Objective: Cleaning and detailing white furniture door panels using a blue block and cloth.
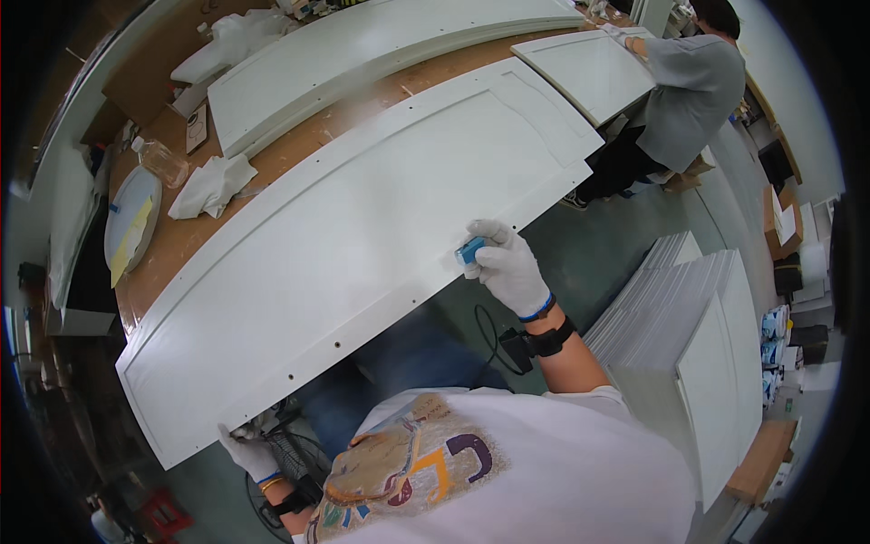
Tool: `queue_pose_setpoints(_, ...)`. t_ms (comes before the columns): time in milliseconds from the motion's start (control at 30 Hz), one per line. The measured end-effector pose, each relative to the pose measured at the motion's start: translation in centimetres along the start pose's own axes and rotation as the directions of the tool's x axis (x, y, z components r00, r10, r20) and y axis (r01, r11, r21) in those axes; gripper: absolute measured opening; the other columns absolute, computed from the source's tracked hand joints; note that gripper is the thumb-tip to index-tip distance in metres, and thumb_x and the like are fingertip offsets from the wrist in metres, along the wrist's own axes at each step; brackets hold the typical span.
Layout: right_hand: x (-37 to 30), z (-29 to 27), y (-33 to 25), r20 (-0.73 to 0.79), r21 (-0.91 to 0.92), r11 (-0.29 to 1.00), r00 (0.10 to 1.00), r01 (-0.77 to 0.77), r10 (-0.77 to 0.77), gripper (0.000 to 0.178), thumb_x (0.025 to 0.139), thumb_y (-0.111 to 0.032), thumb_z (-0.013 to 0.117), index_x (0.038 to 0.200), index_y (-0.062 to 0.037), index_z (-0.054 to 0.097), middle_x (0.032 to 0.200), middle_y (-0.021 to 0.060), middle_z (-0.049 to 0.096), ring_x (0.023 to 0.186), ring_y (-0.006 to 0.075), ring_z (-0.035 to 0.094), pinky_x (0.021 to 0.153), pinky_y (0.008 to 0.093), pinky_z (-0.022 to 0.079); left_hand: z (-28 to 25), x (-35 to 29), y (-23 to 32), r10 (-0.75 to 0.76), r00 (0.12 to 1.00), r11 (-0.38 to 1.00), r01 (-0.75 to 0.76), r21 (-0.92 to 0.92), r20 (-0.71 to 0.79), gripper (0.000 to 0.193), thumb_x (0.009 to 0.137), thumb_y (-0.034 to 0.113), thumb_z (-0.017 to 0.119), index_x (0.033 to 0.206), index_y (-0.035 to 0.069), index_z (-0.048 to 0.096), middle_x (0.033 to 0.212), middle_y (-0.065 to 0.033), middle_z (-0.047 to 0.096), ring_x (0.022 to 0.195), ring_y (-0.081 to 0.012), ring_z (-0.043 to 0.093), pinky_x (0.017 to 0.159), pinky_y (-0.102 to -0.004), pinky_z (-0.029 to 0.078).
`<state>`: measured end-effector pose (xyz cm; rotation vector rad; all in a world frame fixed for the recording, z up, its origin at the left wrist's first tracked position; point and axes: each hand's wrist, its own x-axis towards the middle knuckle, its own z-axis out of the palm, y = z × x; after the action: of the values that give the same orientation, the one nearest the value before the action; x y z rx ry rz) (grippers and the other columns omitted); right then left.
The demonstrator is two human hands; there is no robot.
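A long white door panel [362, 208], with a raised frame along its border and small dark holes near its front edge, lies across the bench before me. My right hand [515, 274], in a white glove, is closed round a small blue block [470, 250] over the panel's front edge. At the panel's near left corner is my left hand [249, 456], also gloved; it grips the edge, with its fingers partly hidden there.
More white panels [381, 50] lie at the back of the brown bench [149, 245]. White cloth [212, 186], a clear bottle [160, 161] and a round plate [132, 218] sit left. A co-worker [693, 91] handles another panel [589, 71]. Stacked panels [675, 304] stand right; a fan [294, 449] is below.
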<state>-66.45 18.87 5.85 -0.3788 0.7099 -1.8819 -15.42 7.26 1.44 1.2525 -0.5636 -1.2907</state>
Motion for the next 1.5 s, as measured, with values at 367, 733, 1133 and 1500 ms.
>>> queue_pose_setpoints(367, 1.6, -5.0, -11.9, -0.111, -0.748, 0.651, 0.942, 0.131, -0.317, 0.029, 0.082, 0.000, 0.067, 0.110, 0.0034, 0.060, 0.098, 0.0106, 0.067, 0.086, 0.0146, 0.065, 0.077, 0.0259, 0.054, 2.4, -0.6, 1.2, 0.006, 0.981, 0.999, 0.001, 0.036, -0.193, 0.045, 0.099, 0.042, 0.048, 0.063, 0.015, 0.043, 0.057, 0.0032, 0.041, 0.052, -0.0103, 0.036, 0.056, -0.0271, 0.035)
queue_pose_setpoints(733, 4.9, -9.1, -19.7, -0.042, -0.990, -0.114, 0.941, -0.085, -0.337, 0.031, 0.076, -0.010, 0.069, 0.105, -0.0019, 0.068, 0.090, 0.0076, 0.068, 0.077, 0.0145, 0.063, 0.075, 0.0271, 0.052, 5.4, -2.0, -1.8, -0.104, 0.994, 0.976, 0.096, 0.194, 0.032, 0.056, 0.101, 0.048, 0.042, 0.054, 0.017, 0.038, 0.048, 0.0025, 0.037, 0.043, -0.0106, 0.035, 0.056, -0.0268, 0.043)
queue_pose_setpoints(1133, 5.4, -8.7, -20.2, -0.007, -0.958, -0.278, 0.972, -0.074, -0.235, 0.026, 0.078, -0.010, 0.071, 0.103, -0.0026, 0.069, 0.093, 0.0079, 0.069, 0.078, 0.0129, 0.065, 0.072, 0.0260, 0.053, 5.6, -2.1, -2.2, -0.063, 0.997, 0.975, 0.070, 0.210, -0.040, 0.053, 0.101, 0.048, 0.040, 0.059, 0.016, 0.038, 0.052, 0.0036, 0.037, 0.045, -0.0094, 0.032, 0.057, -0.0283, 0.041)
queue_pose_setpoints(1500, 5.6, -9.3, -20.3, 0.049, -0.941, -0.336, 0.965, -0.043, -0.259, 0.026, 0.078, -0.013, 0.069, 0.102, -0.0041, 0.069, 0.091, 0.0092, 0.069, 0.077, 0.0182, 0.066, 0.074, 0.0286, 0.053, 5.1, -1.9, -2.2, -0.072, 0.995, 0.972, 0.087, 0.220, -0.076, 0.050, 0.100, 0.049, 0.045, 0.062, 0.017, 0.037, 0.056, 0.0023, 0.034, 0.051, -0.0119, 0.034, 0.060, -0.0323, 0.042)
